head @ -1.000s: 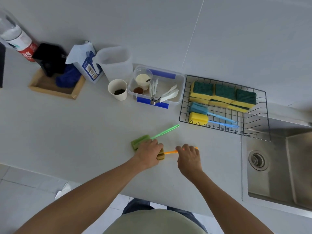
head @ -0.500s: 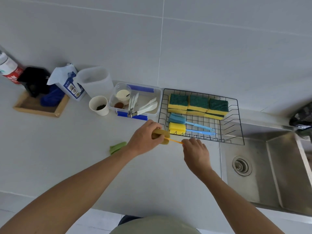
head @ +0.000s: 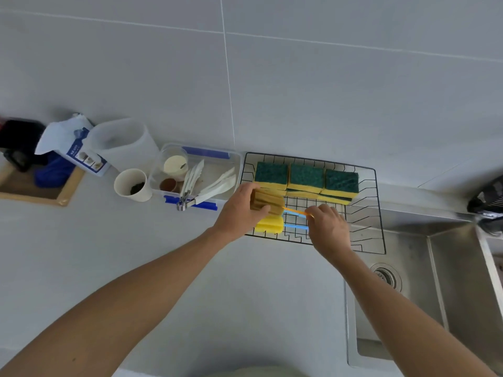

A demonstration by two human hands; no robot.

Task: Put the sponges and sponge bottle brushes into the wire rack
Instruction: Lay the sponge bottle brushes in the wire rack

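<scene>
Left hand (head: 241, 210) is closed around the tan sponge head of the orange-handled bottle brush (head: 268, 200), and the right hand (head: 328, 227) pinches the far end of its thin orange handle with fingers curled shut. The brush is held level, over the front-left part of the wire rack (head: 377, 213), not yet resting on the wires as far as I can tell. In the rack already: a row of green-and-yellow sponges (head: 306, 176) along the back, and a yellow-headed brush (head: 269, 223) with a blue handle at the front; whether a further brush lies under the hands is hidden. Step in hand looks like setting this brush down between the sponge row and the yellow one. To do it well: keep the handle parallel to the blue one, lower the head end first so it seats in the gap without shoving the yellow head, then let the handle lie across several wires so it won't slip through. Release the handle pinch last. The sink (head: 435, 281) sits just right of the rack, so don't let the handle overhang that edge.
</scene>
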